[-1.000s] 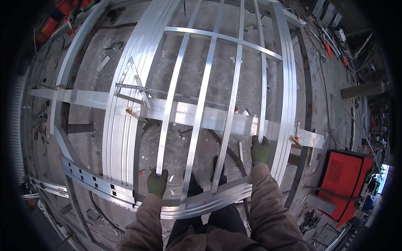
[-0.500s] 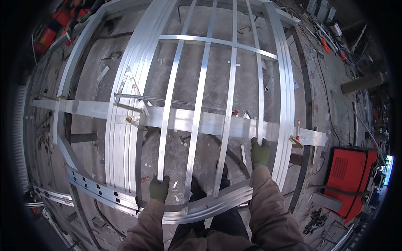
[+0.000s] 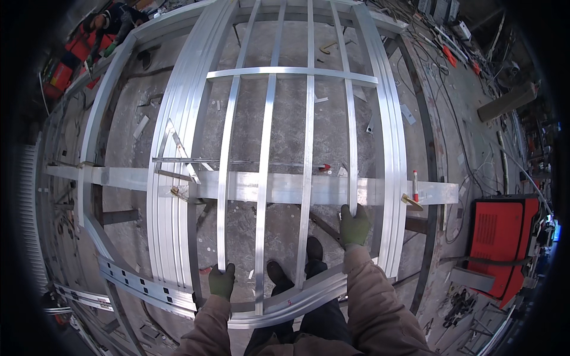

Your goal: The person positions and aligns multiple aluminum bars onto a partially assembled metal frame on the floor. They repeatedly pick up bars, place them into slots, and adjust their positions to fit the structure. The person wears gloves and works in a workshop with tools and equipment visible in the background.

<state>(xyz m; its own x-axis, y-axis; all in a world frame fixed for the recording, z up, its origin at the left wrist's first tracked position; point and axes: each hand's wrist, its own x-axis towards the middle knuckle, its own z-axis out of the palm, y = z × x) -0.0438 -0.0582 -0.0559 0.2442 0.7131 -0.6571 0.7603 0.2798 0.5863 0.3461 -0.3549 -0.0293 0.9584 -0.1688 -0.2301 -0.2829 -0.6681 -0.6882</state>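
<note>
Hands, two, in green gloves, well apart: left hand [image 3: 221, 281] low and near the body, fingers curled round the lower end of the leftmost thin bar [image 3: 223, 196]; right hand [image 3: 354, 225] reached further forward and higher, forearm extended, closed on the rightmost thin bar [image 3: 350, 136]. Both bars belong to an aluminium grid frame [image 3: 393, 148], lying flat over a steel crossbeam [image 3: 279, 187] above the concrete floor [image 3: 291, 118], directly ahead of the person's black shoes [image 3: 297, 261]. Red machine [image 3: 502, 237] at right, on the floor.
</note>
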